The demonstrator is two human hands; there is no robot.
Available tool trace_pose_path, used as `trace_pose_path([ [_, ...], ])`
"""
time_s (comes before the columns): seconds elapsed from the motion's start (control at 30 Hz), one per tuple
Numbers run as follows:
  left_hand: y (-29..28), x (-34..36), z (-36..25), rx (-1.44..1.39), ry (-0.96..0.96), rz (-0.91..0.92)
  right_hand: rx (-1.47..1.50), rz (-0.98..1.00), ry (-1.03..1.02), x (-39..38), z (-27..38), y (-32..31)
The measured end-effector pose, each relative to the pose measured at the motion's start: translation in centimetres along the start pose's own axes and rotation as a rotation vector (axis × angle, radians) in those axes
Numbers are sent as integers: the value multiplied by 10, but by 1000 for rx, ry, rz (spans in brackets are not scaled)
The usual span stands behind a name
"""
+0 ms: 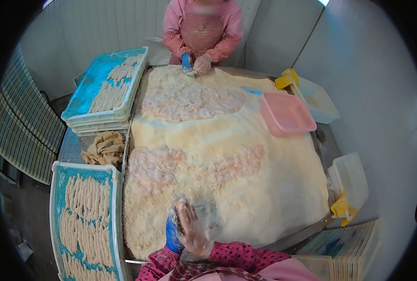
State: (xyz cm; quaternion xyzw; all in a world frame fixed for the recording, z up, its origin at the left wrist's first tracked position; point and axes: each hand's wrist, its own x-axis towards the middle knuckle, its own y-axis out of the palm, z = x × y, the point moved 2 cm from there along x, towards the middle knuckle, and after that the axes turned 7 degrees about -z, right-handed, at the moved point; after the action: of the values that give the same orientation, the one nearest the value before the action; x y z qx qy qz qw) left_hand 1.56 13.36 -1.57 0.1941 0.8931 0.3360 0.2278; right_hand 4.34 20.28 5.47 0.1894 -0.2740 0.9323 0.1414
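Observation:
My left hand (173, 232), in a blue glove, and my right hand (194, 234), in a clear plastic glove, are pressed palm to palm over the near edge of the floured table. Flour cakes both gloves at the fingertips. Whatever lies between the palms is hidden. Just beyond them, a pile of pale pink raw meat pieces (154, 171) sits in the white powder (264, 201), with a smaller meat pile (239, 163) to its right. At my left stands a white tray (117, 206) on whose blue liner lie rows of coated meat strips (87, 192).
Across the table a co-worker in pink (204, 30) handles something by a larger meat pile (194, 103). Stacked trays (100, 114) and a brown cloth (104, 149) are at left. A pink basket (288, 114) and clear bins (351, 180) line the right; more trays (349, 248) stand lower right.

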Motion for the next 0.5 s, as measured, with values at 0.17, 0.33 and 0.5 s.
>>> trace_pose_path([
  [0.17, -64, -31, -27, -870, -418, 203, -509, -138, 95, 53, -97, -65],
  [0.33, -76, -5, -155, -1024, -290, -306, -431, -81, -48, 53, -191, -131],
  [0.5, -214, 19, -314, -291, 605, -545, -796, 97, -92, 57, -215, -128],
])
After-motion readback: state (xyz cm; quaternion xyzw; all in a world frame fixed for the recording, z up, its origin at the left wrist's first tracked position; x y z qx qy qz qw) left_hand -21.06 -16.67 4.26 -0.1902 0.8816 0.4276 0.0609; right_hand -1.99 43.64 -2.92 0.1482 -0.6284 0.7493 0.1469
